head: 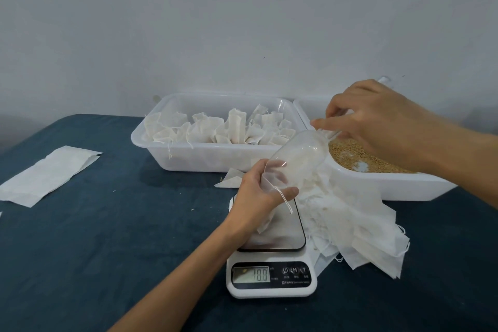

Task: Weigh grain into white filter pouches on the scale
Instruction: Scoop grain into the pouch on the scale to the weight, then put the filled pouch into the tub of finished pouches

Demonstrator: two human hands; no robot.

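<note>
A pouch (pixel 265 219) is held over the scale (pixel 270 264), its lower end resting on or just above the steel platform and its mouth raised toward the far right. Into that mouth the lip of a clear scoop (pixel 295 159) is set. The scoop's long axis runs on a slant, from the pouch mouth above the scale up and away to the right, where its handle ends over the grain tray (pixel 377 183). No grain can be made out in the scoop bowl, so it is judged to be emptied or nearly so.

The pouch mouth and the scoop's lip are gripped together by the left hand (pixel 258 197), fingers curled round them, directly above the scale; a drawstring hangs from this grip. The scoop's handle is pinched by the right hand (pixel 372 121), beyond and to the right of the scale, above the grain (pixel 361 156). The left hand is thus the nearer to the pouch; the right governs the scoop's tilt.

A reading near 18 is shown on the scale display, though the digits are not fully clear.

Just right of the scale, a heap of empty pouches (pixel 358 232) is spread on the tabletop (pixel 107 224). Beyond the scale to the left stands a tray (pixel 151 143) of upright pouches. Far left of the scale, a flat white sheet (pixel 48 175) lies on the tabletop.
</note>
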